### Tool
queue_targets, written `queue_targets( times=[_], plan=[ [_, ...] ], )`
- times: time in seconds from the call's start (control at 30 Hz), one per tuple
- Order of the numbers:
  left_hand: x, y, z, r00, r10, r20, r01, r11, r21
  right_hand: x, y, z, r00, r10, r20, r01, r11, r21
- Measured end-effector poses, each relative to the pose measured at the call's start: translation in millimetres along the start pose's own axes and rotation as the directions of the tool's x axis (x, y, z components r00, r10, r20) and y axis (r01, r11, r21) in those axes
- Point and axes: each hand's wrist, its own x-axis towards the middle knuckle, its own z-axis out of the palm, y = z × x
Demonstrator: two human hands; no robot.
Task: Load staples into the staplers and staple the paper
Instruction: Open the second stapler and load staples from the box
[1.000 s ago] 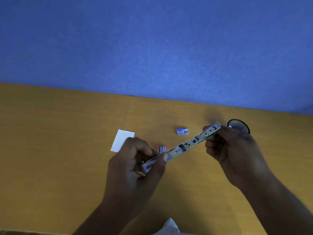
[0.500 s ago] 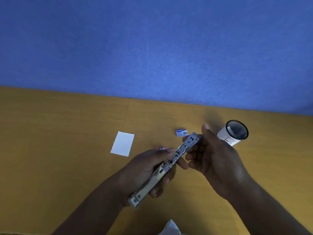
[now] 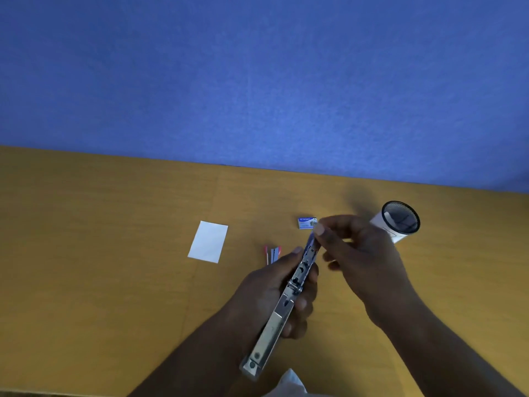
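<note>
A long metal stapler [image 3: 282, 313], swung fully open into one strip, lies diagonally above the wooden table. My left hand [image 3: 274, 290] grips its middle from underneath, fingers curled round the hinge. My right hand [image 3: 357, 253] pinches the far tip of the stapler between thumb and forefinger. A small blue staple box [image 3: 305, 222] sits on the table just beyond that tip. A white sheet of paper [image 3: 208, 242] lies flat to the left. A small red and grey stapler [image 3: 272, 253] lies between the paper and my left hand, partly hidden.
A black mesh cup [image 3: 399, 222] with a white side lies tipped at the right. A blue wall [image 3: 257, 81] rises behind the table's far edge. Something white [image 3: 290, 382] shows at the bottom edge.
The open stapler has turned from nearly level to a steep diagonal, its near end dropping toward me. My left hand slid from the stapler's end to its middle. My right hand stays at the far tip.
</note>
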Motion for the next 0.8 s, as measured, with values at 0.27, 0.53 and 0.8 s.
queue_targets(
  times=[0.27,0.53,0.8],
  plan=[
    [5.6,3.4,1.3,0.979,-0.003,-0.205,0.039,0.985,0.169,-6.5,1.1,-3.4,0.911,-0.408,-0.055,0.370,0.870,-0.326],
    [6.6,9.5,-2.0,0.962,0.043,-0.270,0.021,0.973,0.230,-9.1,3.5,-0.4,0.923,-0.383,-0.045,0.347,0.876,-0.335],
    [8.1,8.0,-19.8,0.919,0.250,-0.304,-0.113,0.907,0.406,-20.5,1.8,9.2,0.899,-0.436,0.020,0.419,0.850,-0.319]
  ],
)
